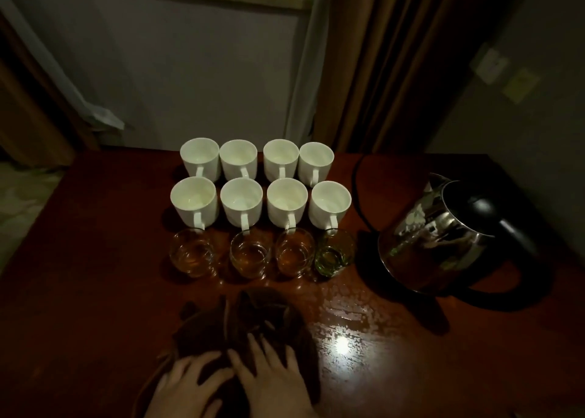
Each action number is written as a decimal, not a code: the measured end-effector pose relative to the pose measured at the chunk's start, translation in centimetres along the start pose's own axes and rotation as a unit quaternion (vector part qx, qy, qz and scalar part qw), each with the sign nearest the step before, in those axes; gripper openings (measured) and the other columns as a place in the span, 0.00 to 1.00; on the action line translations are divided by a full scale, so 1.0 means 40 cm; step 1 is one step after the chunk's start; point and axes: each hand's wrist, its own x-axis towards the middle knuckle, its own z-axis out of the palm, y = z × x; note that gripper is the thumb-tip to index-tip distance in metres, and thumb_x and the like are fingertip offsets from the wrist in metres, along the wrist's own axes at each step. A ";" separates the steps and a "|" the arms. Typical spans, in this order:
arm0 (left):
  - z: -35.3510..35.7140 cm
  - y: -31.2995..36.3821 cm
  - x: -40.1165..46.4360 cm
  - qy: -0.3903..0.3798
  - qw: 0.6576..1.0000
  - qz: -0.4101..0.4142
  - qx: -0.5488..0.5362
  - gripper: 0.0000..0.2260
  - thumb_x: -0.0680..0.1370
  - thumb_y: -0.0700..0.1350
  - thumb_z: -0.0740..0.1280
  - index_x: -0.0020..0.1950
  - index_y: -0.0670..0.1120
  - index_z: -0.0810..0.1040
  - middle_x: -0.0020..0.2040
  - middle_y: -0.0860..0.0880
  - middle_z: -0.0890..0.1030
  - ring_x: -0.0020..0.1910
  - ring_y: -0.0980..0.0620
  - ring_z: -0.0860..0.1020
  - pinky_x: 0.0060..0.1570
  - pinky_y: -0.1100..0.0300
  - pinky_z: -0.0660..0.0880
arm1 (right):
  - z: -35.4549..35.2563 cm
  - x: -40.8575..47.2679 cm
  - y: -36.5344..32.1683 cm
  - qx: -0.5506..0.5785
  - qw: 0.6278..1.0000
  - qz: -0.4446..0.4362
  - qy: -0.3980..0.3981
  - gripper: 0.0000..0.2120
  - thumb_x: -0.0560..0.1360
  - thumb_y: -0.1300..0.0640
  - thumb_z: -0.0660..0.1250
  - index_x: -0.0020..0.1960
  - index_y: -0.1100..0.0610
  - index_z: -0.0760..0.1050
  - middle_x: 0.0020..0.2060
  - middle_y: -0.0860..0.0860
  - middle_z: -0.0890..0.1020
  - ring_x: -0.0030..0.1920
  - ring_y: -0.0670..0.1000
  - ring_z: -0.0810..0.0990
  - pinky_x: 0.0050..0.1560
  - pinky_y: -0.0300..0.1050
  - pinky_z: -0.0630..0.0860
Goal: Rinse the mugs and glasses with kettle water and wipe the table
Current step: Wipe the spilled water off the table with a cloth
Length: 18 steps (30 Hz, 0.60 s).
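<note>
Both hands (234,383) flat on brown cloth (243,326)

- Eight white ceramic mugs (259,183) stand packed in two rows at the far middle of the dark wooden desk (95,259), with only narrow gaps between them.
- Four small clear glasses (262,253) line up just in front, blocking the mugs from the near side.
- A steel kettle with black handle (449,234) fills the right side; its black cord (356,189) curves beside the mugs.
- The desk's left side and the wet patch (345,322) offer open passage.
</note>
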 end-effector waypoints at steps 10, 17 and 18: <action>-0.038 0.067 0.038 0.071 0.990 0.049 -0.108 0.27 0.62 0.59 0.56 0.61 0.57 0.68 0.56 0.57 0.68 0.53 0.56 0.68 0.38 0.73 0.74 | -0.039 -0.097 0.268 -0.065 0.986 0.111 -0.102 0.50 0.39 0.33 0.66 0.62 0.33 0.66 0.56 0.42 0.81 0.54 0.49 0.82 0.64 0.58 0.50; -0.070 0.122 0.102 -0.005 0.993 0.054 -0.108 0.48 0.53 0.67 0.62 0.73 0.59 0.52 0.56 0.58 0.67 0.45 0.67 0.77 0.40 0.82 0.68 | -0.164 -0.128 0.398 -0.033 0.964 0.212 -0.157 0.36 0.72 0.40 0.60 0.71 0.32 0.40 0.75 0.49 0.34 0.74 0.56 0.34 0.71 0.63 0.44; -0.076 0.130 0.114 -0.018 0.991 0.059 -0.118 0.50 0.54 0.68 0.62 0.73 0.62 0.44 0.59 0.59 0.65 0.48 0.65 0.77 0.43 0.79 0.70 | -0.153 -0.115 0.379 -0.017 0.972 0.186 -0.144 0.36 0.72 0.40 0.59 0.72 0.34 0.41 0.75 0.49 0.36 0.75 0.55 0.35 0.72 0.61 0.44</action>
